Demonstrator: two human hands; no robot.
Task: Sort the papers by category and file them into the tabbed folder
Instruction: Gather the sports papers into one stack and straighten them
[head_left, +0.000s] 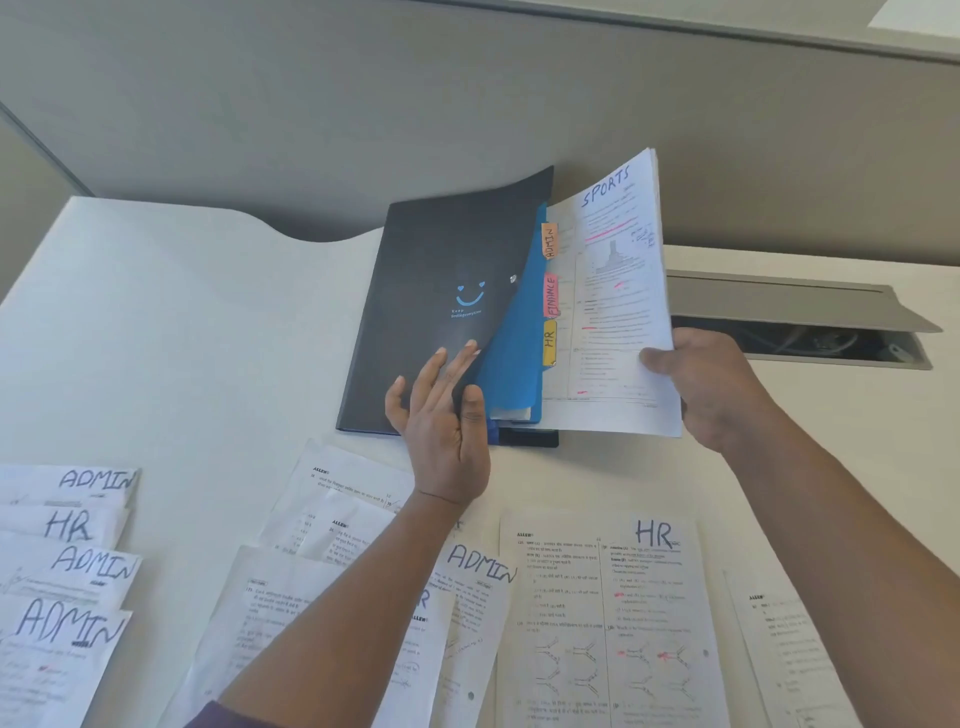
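A black tabbed folder with a blue smiley lies at the middle of the white desk, its cover lifted. My left hand grips the cover's lower right edge, thumb under it, fingers on top. Blue dividers show beneath, with tabs marked ADMIN, FINANCE and HR. My right hand holds a stack of sheets headed SPORTS by its right edge, resting against the tabs at the folder's open side.
Loose sheets marked ADMIN and HR overlap at the near left. More sheets headed ADMIN and HR lie in front of me. An open cable tray sits in the desk at right. A grey partition stands behind.
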